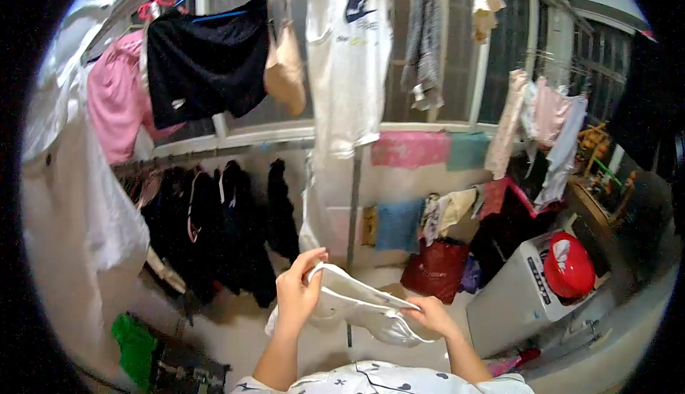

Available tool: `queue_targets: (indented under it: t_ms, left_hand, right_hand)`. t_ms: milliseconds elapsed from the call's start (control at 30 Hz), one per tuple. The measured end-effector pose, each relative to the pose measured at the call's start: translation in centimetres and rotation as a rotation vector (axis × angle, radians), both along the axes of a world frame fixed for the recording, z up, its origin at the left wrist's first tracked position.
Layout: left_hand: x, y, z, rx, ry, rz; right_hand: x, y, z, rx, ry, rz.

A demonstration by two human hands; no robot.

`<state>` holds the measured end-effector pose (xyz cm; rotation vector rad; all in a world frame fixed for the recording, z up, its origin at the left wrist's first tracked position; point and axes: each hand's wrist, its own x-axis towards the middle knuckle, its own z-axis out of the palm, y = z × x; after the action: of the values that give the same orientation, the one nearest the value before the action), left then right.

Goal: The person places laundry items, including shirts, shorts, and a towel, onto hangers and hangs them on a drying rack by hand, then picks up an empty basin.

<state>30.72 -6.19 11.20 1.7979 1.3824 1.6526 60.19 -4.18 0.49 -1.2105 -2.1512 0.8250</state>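
A white garment [349,297], apparently a bra with moulded cups, is stretched between my two hands at the lower middle. My left hand [298,288] is closed on its left upper edge, with the thumb and fingers pinching the fabric. On the other side, my right hand [430,314] pinches the right end of it. One cup [389,326] hangs below the band near my right hand. Beyond the garment, a white sleeveless shirt [349,73] hangs from above.
Black shorts [207,58], a pink garment [118,91] and a beige bra [285,69] hang upper left. Dark clothes [228,230] hang below them. A washing machine [510,287] bearing a red basin [571,265] stands right, beside a dark red bag [434,271]. A green item [134,351] lies lower left.
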Motion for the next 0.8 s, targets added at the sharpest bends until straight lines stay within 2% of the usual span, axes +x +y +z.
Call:
queue_targets:
  t_ms: [100, 133, 233, 333, 600, 800]
  left_hand:
    - [-3.0, -1.4, -0.1, -0.047, 0.118, 0.164]
    - [-3.8, -1.5, -0.5, 0.029, 0.155, 0.222]
    - [-7.3, -2.9, -1.8, 0.02, 0.205, 0.328]
    - [-10.0, -5.0, -2.0, -0.065, 0.322, 0.448]
    - [-15.1, -8.9, -3.2, -0.111, 0.33, 0.557]
    - [-17.6, -12.3, -4.5, -0.278, 0.393, 0.688]
  right_hand:
    - [-3.1, 1.5, -1.3, -0.023, -0.012, 0.069]
    - [-3.9, 2.0, -1.7, -0.014, 0.002, 0.106]
    - [-7.1, 2.6, -2.2, 0.025, 0.007, 0.208]
    - [-10.2, 2.9, -1.7, 0.053, -0.045, 0.29]
    - [-16.6, 2.9, -0.2, 0.011, -0.139, 0.42]
    - [-20.0, 2.8, -0.3, -0.015, -0.165, 0.525]
